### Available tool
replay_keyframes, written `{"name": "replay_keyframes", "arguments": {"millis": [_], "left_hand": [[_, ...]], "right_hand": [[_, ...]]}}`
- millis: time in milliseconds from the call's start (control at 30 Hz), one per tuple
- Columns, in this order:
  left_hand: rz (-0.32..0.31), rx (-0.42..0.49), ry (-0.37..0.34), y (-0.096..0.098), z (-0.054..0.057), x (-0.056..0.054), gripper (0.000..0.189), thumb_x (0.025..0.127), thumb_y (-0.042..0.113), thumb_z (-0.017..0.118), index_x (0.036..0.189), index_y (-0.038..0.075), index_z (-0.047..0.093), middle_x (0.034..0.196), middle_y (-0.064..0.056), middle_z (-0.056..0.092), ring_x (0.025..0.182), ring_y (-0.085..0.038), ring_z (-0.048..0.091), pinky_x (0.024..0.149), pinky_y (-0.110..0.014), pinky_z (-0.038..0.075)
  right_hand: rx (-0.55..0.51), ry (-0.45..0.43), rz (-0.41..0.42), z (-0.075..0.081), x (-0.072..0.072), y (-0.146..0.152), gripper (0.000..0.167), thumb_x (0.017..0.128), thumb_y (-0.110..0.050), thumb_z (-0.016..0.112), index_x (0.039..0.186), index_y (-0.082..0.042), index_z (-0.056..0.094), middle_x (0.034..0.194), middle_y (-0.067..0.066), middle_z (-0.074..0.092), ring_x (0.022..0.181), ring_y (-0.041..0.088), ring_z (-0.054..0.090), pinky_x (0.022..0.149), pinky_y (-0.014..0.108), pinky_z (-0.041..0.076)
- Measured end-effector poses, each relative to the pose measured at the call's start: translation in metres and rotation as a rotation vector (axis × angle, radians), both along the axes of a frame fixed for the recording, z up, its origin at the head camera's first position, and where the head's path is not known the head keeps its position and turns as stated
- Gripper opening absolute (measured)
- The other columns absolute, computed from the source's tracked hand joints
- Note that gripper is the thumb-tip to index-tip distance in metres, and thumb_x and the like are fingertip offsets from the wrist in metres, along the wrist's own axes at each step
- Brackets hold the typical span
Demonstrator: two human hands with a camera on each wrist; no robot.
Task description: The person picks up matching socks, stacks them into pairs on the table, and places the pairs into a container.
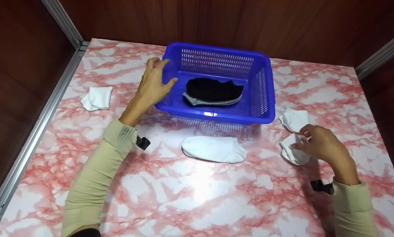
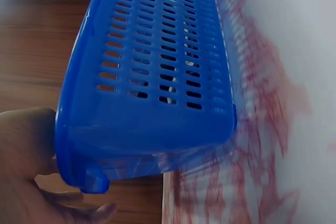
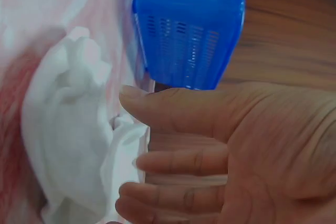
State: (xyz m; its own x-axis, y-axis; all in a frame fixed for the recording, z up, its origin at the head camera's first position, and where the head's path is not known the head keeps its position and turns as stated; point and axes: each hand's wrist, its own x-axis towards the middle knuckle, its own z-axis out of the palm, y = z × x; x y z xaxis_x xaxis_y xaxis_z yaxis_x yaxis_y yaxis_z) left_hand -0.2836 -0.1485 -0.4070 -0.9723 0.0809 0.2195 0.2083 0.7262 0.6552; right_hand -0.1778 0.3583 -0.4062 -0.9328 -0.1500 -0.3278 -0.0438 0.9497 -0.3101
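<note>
My left hand [image 1: 152, 82] is at the left rim of the blue plastic basket [image 1: 216, 119], thumb over the inside and fingers loosely bent. The left wrist view shows the same hand [image 2: 26, 171] beside a basket corner; firm contact cannot be made out. In the basket lie a black sock [image 1: 213, 89] and a grey one [image 1: 213, 102] under it. My right hand [image 1: 325, 144] hovers at two folded white socks, a nearer one [image 1: 294, 154] and a farther one [image 1: 295, 119]. In the right wrist view its fingers [image 3: 178, 163] are extended, with nothing between them and the thumb.
A flat white sock [image 1: 213, 149] lies in front of the basket. Another folded white sock [image 1: 99, 98] is on the table's left side. Brown wood panels [image 1: 216, 19] stand behind the red-and-white marbled table [image 1: 183, 204], with a metal rail [image 1: 35, 141] along the left.
</note>
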Motion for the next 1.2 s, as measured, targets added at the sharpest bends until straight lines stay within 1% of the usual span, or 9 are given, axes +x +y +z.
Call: {"name": "replay_keyframes", "arguments": {"millis": [67, 133, 300, 400, 567, 733, 867, 1033, 1200], "left_hand": [[0.002, 0.004, -0.008, 0.002, -0.002, -0.004, 0.068, 0.097, 0.019, 0.073, 0.156, 0.002, 0.045, 0.161, -0.027, 0.035, 0.142, -0.040, 0.050, 0.121, -0.046, 0.044], [0.006, 0.004, -0.008, 0.003, -0.003, -0.007, 0.068, 0.096, 0.015, 0.073, 0.157, 0.001, 0.045, 0.160, -0.029, 0.035, 0.142, -0.042, 0.051, 0.121, -0.046, 0.044], [0.012, 0.020, -0.024, 0.003, -0.007, -0.015, 0.068, 0.096, 0.010, 0.071, 0.157, -0.001, 0.043, 0.161, -0.030, 0.035, 0.149, -0.042, 0.043, 0.127, -0.044, 0.037], [0.012, 0.042, -0.051, 0.004, -0.008, -0.021, 0.070, 0.096, 0.011, 0.071, 0.158, -0.001, 0.041, 0.164, -0.030, 0.033, 0.153, -0.041, 0.038, 0.130, -0.043, 0.032], [0.020, 0.058, -0.105, 0.005, -0.008, -0.029, 0.073, 0.097, 0.013, 0.069, 0.160, -0.002, 0.036, 0.168, -0.027, 0.030, 0.157, -0.040, 0.033, 0.132, -0.042, 0.027], [0.008, 0.027, -0.162, 0.006, -0.010, -0.032, 0.074, 0.096, 0.003, 0.058, 0.164, -0.001, 0.028, 0.171, -0.023, 0.026, 0.160, -0.036, 0.027, 0.134, -0.039, 0.023], [-0.012, 0.015, -0.175, 0.006, -0.010, -0.033, 0.077, 0.092, -0.003, 0.051, 0.165, 0.000, 0.024, 0.173, -0.022, 0.024, 0.160, -0.037, 0.026, 0.133, -0.040, 0.023], [-0.012, 0.016, -0.177, 0.004, -0.011, -0.032, 0.080, 0.090, -0.005, 0.050, 0.164, 0.000, 0.024, 0.172, -0.022, 0.024, 0.159, -0.040, 0.027, 0.133, -0.042, 0.025], [-0.013, 0.015, -0.175, 0.003, -0.011, -0.032, 0.079, 0.090, -0.005, 0.049, 0.165, 0.001, 0.023, 0.172, -0.023, 0.024, 0.159, -0.040, 0.027, 0.133, -0.042, 0.025]], "right_hand": [[0.016, -0.034, -0.042, -0.001, -0.001, 0.003, 0.060, 0.090, -0.039, 0.080, 0.126, 0.005, 0.060, 0.118, 0.031, 0.064, 0.100, 0.039, 0.064, 0.072, 0.036, 0.050], [0.030, -0.065, -0.071, -0.002, -0.001, 0.006, 0.065, 0.090, -0.043, 0.080, 0.127, 0.005, 0.058, 0.120, 0.031, 0.063, 0.100, 0.039, 0.063, 0.072, 0.036, 0.050], [0.033, -0.098, -0.072, -0.007, -0.001, 0.010, 0.070, 0.089, -0.047, 0.079, 0.127, 0.009, 0.061, 0.124, 0.034, 0.065, 0.107, 0.046, 0.065, 0.082, 0.051, 0.054], [0.027, -0.102, -0.059, -0.010, -0.001, 0.010, 0.068, 0.089, -0.045, 0.079, 0.127, 0.010, 0.063, 0.125, 0.035, 0.066, 0.110, 0.047, 0.066, 0.086, 0.055, 0.055], [0.014, -0.098, -0.056, -0.014, -0.002, 0.009, 0.061, 0.089, -0.042, 0.080, 0.120, 0.008, 0.065, 0.117, 0.031, 0.069, 0.101, 0.040, 0.068, 0.079, 0.046, 0.055], [-0.002, -0.105, -0.040, -0.015, -0.003, 0.007, 0.058, 0.090, -0.039, 0.080, 0.117, 0.009, 0.063, 0.117, 0.031, 0.069, 0.098, 0.037, 0.068, 0.075, 0.038, 0.053], [-0.005, -0.099, -0.012, -0.016, -0.003, 0.006, 0.050, 0.091, -0.032, 0.079, 0.114, 0.010, 0.063, 0.106, 0.027, 0.070, 0.088, 0.031, 0.066, 0.069, 0.034, 0.050], [-0.035, -0.062, 0.054, -0.015, -0.002, 0.003, 0.037, 0.092, -0.023, 0.078, 0.108, 0.007, 0.067, 0.090, 0.015, 0.069, 0.079, 0.022, 0.061, 0.065, 0.032, 0.047], [-0.066, 0.010, 0.106, -0.012, 0.001, 0.000, 0.025, 0.094, -0.016, 0.075, 0.105, 0.005, 0.067, 0.089, 0.017, 0.069, 0.075, 0.020, 0.059, 0.061, 0.031, 0.046]]}}
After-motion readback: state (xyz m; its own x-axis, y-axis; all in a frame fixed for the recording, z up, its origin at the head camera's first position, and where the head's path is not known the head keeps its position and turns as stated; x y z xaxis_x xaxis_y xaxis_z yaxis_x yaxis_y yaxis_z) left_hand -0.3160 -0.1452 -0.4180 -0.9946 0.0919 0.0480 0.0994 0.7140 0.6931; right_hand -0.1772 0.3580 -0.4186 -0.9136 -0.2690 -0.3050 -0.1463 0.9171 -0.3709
